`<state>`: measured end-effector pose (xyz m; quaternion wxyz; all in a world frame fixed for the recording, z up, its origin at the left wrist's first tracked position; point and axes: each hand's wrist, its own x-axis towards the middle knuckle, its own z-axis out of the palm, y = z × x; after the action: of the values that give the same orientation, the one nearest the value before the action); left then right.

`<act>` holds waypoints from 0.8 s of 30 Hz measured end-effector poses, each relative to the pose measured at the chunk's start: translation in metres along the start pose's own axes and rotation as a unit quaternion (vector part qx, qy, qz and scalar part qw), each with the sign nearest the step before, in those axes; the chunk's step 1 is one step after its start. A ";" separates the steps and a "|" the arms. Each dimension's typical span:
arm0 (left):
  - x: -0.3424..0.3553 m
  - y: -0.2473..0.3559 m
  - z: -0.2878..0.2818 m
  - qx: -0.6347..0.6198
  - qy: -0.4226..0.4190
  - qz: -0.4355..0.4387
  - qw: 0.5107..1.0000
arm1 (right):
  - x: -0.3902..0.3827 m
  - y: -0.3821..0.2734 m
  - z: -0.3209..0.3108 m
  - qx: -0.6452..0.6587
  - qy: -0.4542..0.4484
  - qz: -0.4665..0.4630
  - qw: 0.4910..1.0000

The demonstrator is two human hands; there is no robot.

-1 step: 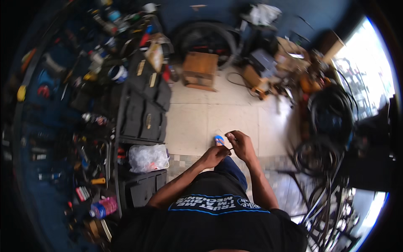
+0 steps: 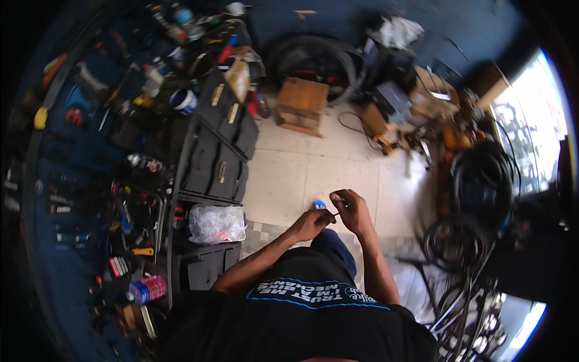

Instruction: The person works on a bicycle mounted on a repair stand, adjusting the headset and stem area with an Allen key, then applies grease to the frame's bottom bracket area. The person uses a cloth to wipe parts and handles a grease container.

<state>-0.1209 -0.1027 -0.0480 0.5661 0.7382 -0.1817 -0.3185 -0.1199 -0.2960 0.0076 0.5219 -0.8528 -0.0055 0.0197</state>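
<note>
My left hand point(image 2: 311, 225) is closed, its fingers pinching a thin dark rod-like piece point(image 2: 337, 214) that sticks out toward my other hand. Just to the right, my right hand point(image 2: 354, 212) is curled with thumb and fingertips together. Whatever sits between those fingertips is too small to make out. Both hands are held close together in front of my body, above the floor. A foot in a blue sandal point(image 2: 319, 205) shows just beyond them, partly covered by my left hand.
On the left, a tool wall point(image 2: 63, 151) adjoins dark drawers point(image 2: 211, 172) and a bin with clear plastic bags point(image 2: 217, 224). Ahead stand a wooden box point(image 2: 303, 101) and tyres point(image 2: 313, 51). Cartons point(image 2: 431, 90), hanging black tubes point(image 2: 482, 175) and bike parts point(image 2: 464, 314) line the right.
The surroundings have shifted slightly rightward in the picture as the view turned. Both hands keep nearly the same pose, and less of the sandalled foot shows.
</note>
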 end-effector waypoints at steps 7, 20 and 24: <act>0.053 0.066 -0.137 0.203 0.296 0.051 0.932 | 0.188 -0.021 -0.022 0.005 -0.160 -0.104 0.982; -0.028 -0.031 -0.291 -0.013 0.719 -0.009 0.695 | 0.345 -0.090 0.105 -0.057 -0.387 -0.187 0.901; -0.060 -0.047 -0.367 0.063 0.841 -0.023 0.537 | 0.396 -0.108 0.145 -0.102 -0.429 -0.219 0.870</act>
<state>0.0790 0.2133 -0.0191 0.4026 0.7041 0.3758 0.4483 0.2712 -0.1057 0.0271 0.3692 -0.7855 -0.4178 0.2685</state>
